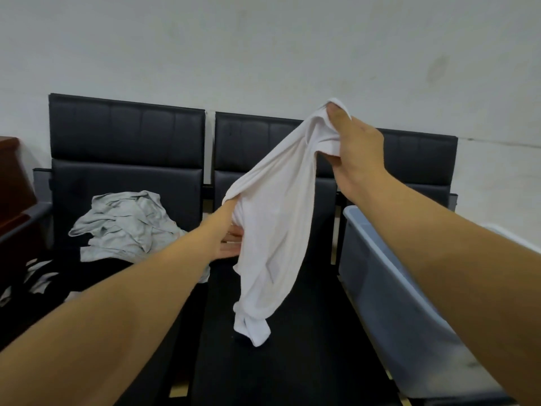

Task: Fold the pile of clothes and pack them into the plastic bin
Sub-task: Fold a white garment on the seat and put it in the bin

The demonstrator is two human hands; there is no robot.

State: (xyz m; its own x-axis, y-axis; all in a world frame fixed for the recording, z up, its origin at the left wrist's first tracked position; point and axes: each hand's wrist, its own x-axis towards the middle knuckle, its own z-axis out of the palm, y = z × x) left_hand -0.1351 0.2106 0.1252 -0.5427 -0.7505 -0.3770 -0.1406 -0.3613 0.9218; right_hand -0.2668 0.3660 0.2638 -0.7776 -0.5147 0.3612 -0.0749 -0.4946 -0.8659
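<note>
A white garment (272, 224) hangs in the air over the middle black seat. My right hand (355, 145) pinches its top edge, raised high. My left hand (231, 238) is lower and to the left, partly tucked inside the cloth, holding its left edge; its fingers show at the fabric's side. The garment's lower end dangles just above the seat. A pile of clothes lies on the left seat: a crumpled grey piece (126, 224) on top of black-and-white ones (44, 276). The translucent bluish plastic bin (389, 282) stands on the right seat, under my right forearm.
A row of three black padded seats (126, 136) stands against a white wall. A dark red wooden piece of furniture (11, 177) sits at the far left. The middle seat (292, 361) carries nothing but the hanging garment above it.
</note>
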